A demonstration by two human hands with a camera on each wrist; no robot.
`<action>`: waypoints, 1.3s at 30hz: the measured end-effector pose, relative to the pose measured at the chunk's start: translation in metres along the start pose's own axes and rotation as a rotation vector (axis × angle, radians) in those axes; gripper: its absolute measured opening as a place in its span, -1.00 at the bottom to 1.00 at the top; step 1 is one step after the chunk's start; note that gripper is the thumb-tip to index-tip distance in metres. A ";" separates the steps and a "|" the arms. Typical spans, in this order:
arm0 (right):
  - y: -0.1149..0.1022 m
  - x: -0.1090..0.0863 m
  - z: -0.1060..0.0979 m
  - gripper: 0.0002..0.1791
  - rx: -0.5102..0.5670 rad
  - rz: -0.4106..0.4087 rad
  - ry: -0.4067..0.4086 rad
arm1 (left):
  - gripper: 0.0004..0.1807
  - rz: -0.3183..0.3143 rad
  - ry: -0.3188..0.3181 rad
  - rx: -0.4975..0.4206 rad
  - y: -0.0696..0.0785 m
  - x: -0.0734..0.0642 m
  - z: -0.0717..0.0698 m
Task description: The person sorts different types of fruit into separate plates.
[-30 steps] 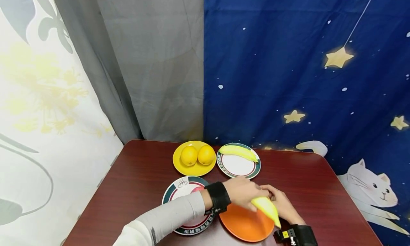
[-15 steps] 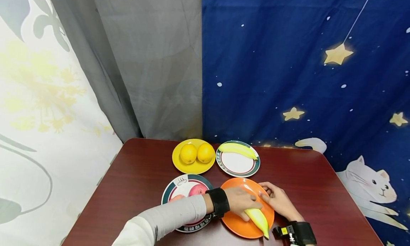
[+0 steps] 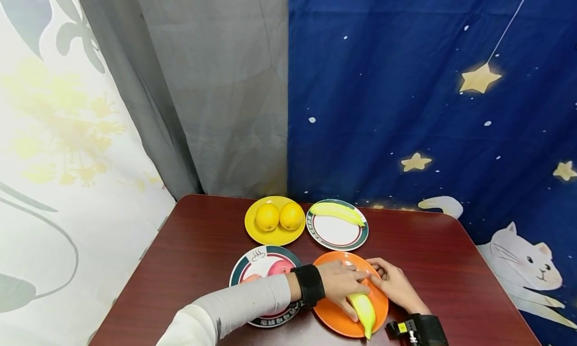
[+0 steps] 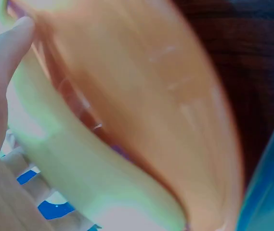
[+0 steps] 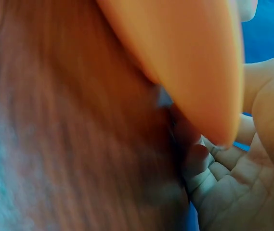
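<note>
My left hand is around a yellow banana, which lies over the near right part of an orange plate. In the left wrist view, the thumb is along one side of the banana and the fingers are on the other. At the plate's right edge, my right hand grips the rim. The right wrist view has the orange plate between the thumb above and curled fingers below. The left palm hides part of the banana.
Left of the orange plate is a patterned plate with red-pink fruit, partly under my left forearm. Behind stand a yellow plate with two yellow-orange round fruits and a white plate with another banana. Curtains hang beyond the table.
The left hand has brought the banana down and left onto the orange plate, and its fingers now look more spread. The right hand has stayed at the plate's right rim.
</note>
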State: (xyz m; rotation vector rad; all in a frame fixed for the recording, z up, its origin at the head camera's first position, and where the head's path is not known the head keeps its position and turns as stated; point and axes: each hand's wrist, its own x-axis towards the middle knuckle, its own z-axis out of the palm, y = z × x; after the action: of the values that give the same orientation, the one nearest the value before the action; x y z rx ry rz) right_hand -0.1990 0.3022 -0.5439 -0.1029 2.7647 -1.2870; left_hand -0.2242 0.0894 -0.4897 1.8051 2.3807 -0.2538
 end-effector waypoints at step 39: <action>0.003 -0.004 -0.001 -0.69 0.040 -0.040 0.015 | -0.28 -0.628 0.210 -0.196 -0.144 0.053 0.006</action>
State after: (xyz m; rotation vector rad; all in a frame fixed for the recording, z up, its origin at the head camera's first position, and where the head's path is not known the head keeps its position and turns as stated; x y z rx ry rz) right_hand -0.1956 0.3050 -0.5459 -0.1465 2.7611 -1.3576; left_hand -0.3768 0.0997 -0.4998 1.0040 2.9377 0.1123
